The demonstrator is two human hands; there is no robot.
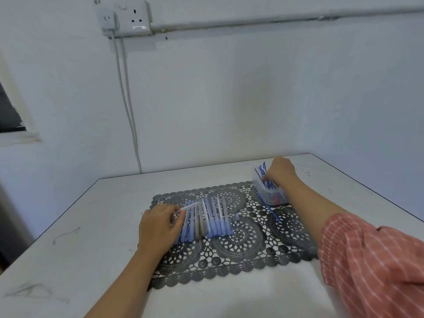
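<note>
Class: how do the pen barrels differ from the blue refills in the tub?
The pen barrels are thick and pale; the blue refills are thin and dark. The barrels lie side by side on the mat; the refills lean jumbled in the tub. Both are straight.

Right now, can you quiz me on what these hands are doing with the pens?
1. True or false: the left hand holds a pen tube.
2. Where does the right hand reach? A) the wall socket B) the clear tub of blue refills C) the table edge
3. Fill in: the row of pen tubes lies on a black lacy ____.
Key: 1 true; 2 B; 3 mat.
</note>
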